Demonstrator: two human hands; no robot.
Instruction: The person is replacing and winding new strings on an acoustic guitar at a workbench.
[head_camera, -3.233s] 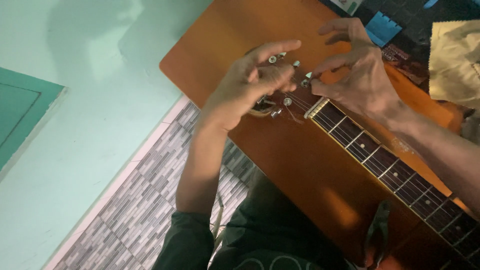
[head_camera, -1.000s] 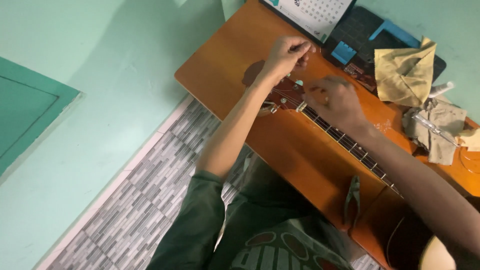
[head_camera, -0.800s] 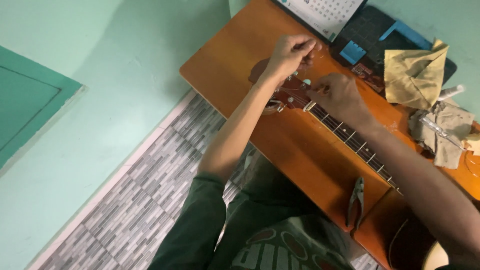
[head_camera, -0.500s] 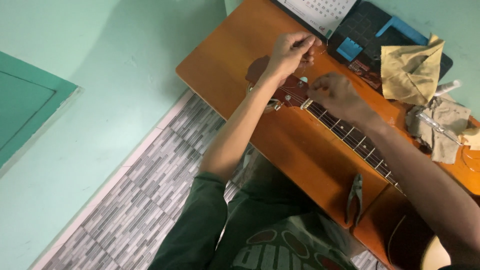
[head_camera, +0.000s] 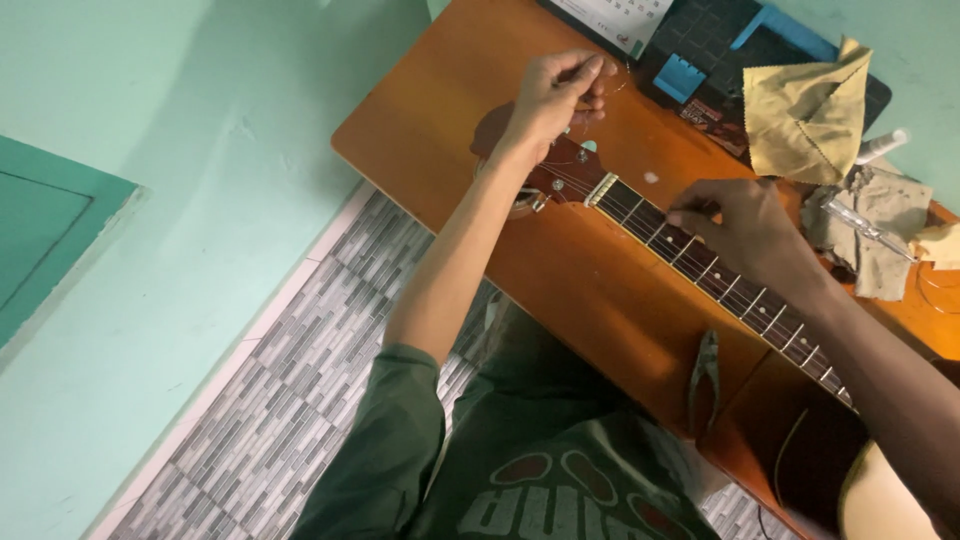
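Lower right of the frame: guitar body (head_camera: 800, 450) cut off by the edge, pliers (head_camera: 706, 368) lying just beside the neck (head_camera: 720, 275). Right hand (head_camera: 745, 225) pressing fingers down on the dark fretboard, mid-right. Left hand (head_camera: 555, 95) pinched shut above the headstock (head_camera: 560, 175), upper centre; thin string there barely discernible. Orange worktop (head_camera: 420, 130) beneath. Beyond, yellow cloth (head_camera: 805, 110) on a dark mat (head_camera: 720, 30). Pale green wall at left, grey tiled floor (head_camera: 250, 430).

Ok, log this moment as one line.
left hand: pinching thin string above guitar headstock | right hand: pressing on fretboard | pliers: idle on table
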